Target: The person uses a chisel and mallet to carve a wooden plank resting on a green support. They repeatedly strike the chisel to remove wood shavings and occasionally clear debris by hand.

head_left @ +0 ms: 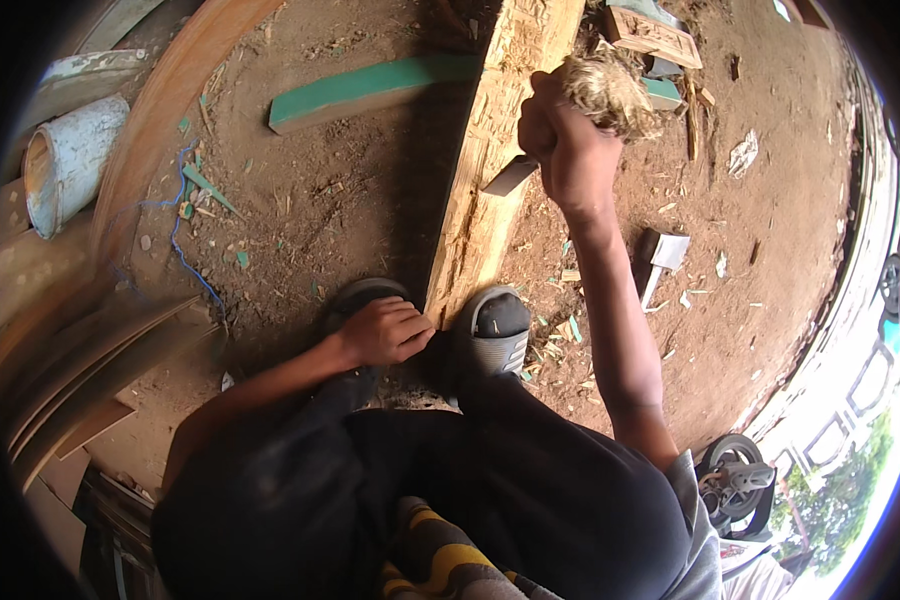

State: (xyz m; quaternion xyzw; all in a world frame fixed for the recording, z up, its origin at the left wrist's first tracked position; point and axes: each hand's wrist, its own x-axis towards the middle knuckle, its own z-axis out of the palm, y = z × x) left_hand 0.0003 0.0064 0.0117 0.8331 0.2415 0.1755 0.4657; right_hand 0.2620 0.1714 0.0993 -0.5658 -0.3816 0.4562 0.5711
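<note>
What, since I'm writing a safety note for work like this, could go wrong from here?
The tool in the right hand could slip, its flat blade glancing off the rough board toward the right sandal beside the near end. The fingers of the left hand, close to that same end, might also be struck. The tool's frayed pale end could shed bits near the gripping hand.

Downward fisheye view, head height

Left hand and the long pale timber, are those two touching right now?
Cannot tell. In the head view, the left hand sits right at the near corner of the pale timber, but seen from above, neither contact nor gap shows plainly.
</note>
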